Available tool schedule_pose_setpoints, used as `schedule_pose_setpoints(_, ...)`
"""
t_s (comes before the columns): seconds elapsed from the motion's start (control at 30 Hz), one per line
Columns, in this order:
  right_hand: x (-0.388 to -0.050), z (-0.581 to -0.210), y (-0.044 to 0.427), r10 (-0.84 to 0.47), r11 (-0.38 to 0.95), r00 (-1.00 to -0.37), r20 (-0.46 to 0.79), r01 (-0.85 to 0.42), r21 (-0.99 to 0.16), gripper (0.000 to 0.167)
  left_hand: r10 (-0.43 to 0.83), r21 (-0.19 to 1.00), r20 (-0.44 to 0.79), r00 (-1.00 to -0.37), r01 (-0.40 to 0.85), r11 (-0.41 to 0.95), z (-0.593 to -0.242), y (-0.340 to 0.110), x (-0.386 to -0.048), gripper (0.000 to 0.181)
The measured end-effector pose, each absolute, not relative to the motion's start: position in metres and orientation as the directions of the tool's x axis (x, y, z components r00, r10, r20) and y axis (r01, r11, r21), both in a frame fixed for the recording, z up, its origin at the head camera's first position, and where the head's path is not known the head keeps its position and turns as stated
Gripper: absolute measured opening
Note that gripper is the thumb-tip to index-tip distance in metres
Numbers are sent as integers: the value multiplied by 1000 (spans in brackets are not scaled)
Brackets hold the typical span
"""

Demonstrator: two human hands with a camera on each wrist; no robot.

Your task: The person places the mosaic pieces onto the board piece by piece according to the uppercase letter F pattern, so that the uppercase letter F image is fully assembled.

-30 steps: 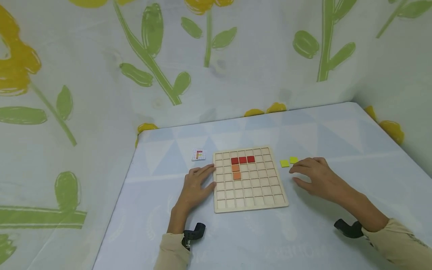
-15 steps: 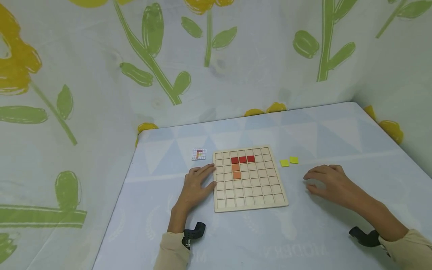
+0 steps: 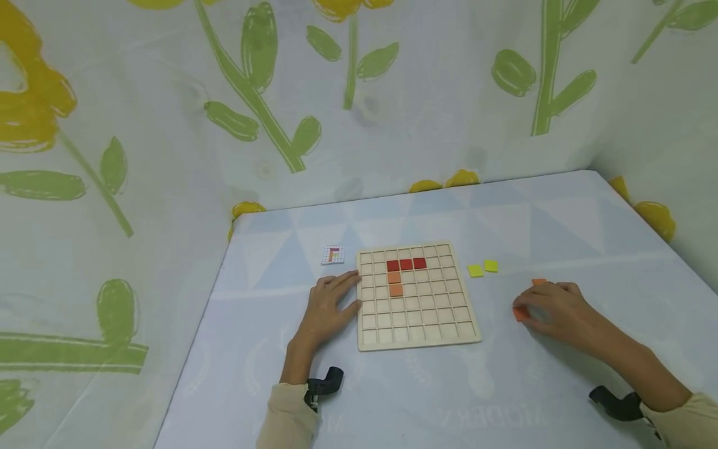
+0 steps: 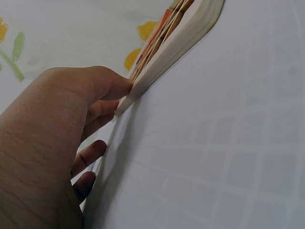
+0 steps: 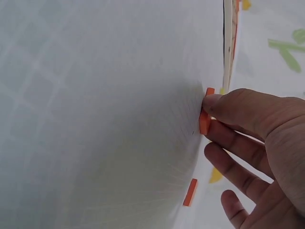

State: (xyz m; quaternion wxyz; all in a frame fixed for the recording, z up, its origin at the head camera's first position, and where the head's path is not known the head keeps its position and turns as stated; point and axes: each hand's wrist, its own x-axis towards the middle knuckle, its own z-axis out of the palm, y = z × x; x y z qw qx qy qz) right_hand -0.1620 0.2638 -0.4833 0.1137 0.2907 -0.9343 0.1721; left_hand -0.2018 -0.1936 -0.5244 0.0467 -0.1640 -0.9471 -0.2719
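A wooden grid board [image 3: 417, 317] lies on the table, with a row of red tiles [image 3: 406, 264] and two orange tiles [image 3: 395, 284] below its left end. My left hand [image 3: 323, 315] rests along the board's left side, thumb and fingertips touching its edge [image 4: 183, 45]. To the right of the board, my right hand [image 3: 563, 312] pinches a loose orange tile [image 5: 205, 114] between thumb and index finger. Another orange tile [image 5: 190, 192] lies on the table beside that hand; in the head view the hand partly covers this tile [image 3: 539, 281].
Two yellow tiles [image 3: 483, 268] lie just right of the board. A small card with a printed coloured grid [image 3: 333, 254] sits beyond the left hand. The table [image 3: 505, 386] meets a flower-patterned backdrop [image 3: 426, 93] at the back.
My right hand has moved away from the yellow tiles, rightward and nearer, and now pinches an orange tile. Two loose orange tiles have come into sight there. The left hand stays at the board.
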Motion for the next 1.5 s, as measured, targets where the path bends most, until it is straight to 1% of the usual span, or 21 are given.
schedule_pose_setpoints(0.23, -163, -486, 262, -521, 752, -768, 372, -620, -225, 37, 291, 503, 168, -942, 336, 796, -526, -192, -202, 53)
schedule_pose_setpoints(0.4, -165, -485, 258, -520, 750, -751, 406, -629, -203, 35, 286, 499, 173, -943, 334, 800, -524, -191, -203, 53)
schedule_pose_setpoints(0.53, -167, -483, 255, -514, 752, -750, 415, -627, -202, 35, 280, 498, 179, -943, 332, 801, -524, -191, -203, 53)
schedule_pose_setpoints(0.77, -171, -477, 248, -522, 750, -751, 405, -630, -201, 34, 286, 490, 188, -940, 342, 802, -525, -193, -203, 54)
schedule_pose_setpoints(1.13, -177, -467, 227, -546, 726, -754, 365, -643, -243, 32, 285, 481, 185, -940, 340, 808, -525, -194, -203, 53)
schedule_pose_setpoints(1.5, -183, -466, 210, -586, 695, -721, 371, -682, -227, 31, 282, 478, 182, -942, 335, 812, -525, -193, -202, 53)
